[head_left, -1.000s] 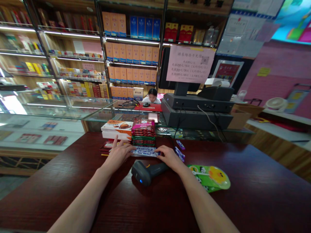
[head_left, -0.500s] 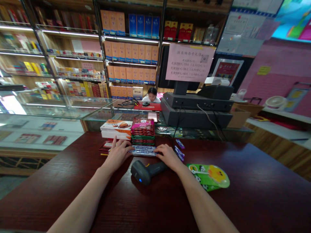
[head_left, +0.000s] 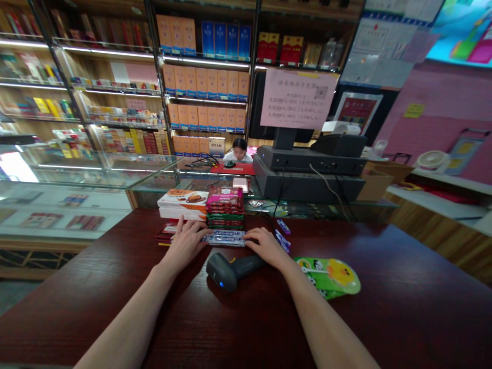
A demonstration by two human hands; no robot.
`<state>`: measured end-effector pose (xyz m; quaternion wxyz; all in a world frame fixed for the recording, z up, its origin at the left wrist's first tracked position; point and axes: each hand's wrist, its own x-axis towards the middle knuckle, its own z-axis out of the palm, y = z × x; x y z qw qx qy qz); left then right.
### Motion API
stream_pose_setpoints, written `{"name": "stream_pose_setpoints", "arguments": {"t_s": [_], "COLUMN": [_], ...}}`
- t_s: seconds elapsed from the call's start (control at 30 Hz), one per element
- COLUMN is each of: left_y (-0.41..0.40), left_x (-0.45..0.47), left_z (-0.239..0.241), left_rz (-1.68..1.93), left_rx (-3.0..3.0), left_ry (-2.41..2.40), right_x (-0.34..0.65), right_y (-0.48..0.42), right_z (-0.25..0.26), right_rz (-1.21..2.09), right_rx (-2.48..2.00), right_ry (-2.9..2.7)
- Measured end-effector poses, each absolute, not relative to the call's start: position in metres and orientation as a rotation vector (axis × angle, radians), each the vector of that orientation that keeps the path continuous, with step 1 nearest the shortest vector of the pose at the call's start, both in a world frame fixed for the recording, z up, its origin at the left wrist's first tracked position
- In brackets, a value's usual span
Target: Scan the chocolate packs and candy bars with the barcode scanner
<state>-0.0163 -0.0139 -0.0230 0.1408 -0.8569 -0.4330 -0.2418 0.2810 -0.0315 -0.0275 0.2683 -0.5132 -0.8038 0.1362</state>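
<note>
A row of slim silver-and-blue packets (head_left: 226,237) lies flat on the dark wooden counter, held at its two ends. At the left end, the fingertips of my left hand (head_left: 188,239) grip the packets, one finger raised. My right hand (head_left: 266,245) has its fingertips closed on the right end. Directly behind is a stack of red and green packets (head_left: 225,206). White-and-orange boxes (head_left: 182,204) sit left of that stack, above some red packs partly hidden by my left hand. A black barcode scanner (head_left: 226,271) rests in front, its handle end beneath my right wrist.
Small purple packs (head_left: 282,239) lie right of my right hand. A green pouch with a yellow duck (head_left: 334,277) is by my right forearm. Behind the counter stand a glass case (head_left: 154,184), a cash register (head_left: 307,177) and a monitor with a pink notice. A person (head_left: 238,151) is beyond.
Both hands stay at the ends of the silver-and-blue packets, with hardly any movement. The whole view has shifted very slightly.
</note>
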Motion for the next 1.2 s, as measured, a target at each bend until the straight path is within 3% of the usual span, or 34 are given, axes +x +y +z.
{"name": "stream_pose_setpoints", "arguments": {"t_s": [1.2], "left_y": [-0.008], "left_x": [0.031], "left_z": [0.025], "left_rz": [-0.63], "left_rx": [-2.725], "left_ry": [-0.993], "right_x": [0.347], "right_y": [-0.054], "right_z": [0.008], "right_rz": [0.192], "right_rx": [-1.738], "right_ry": [-2.038]}}
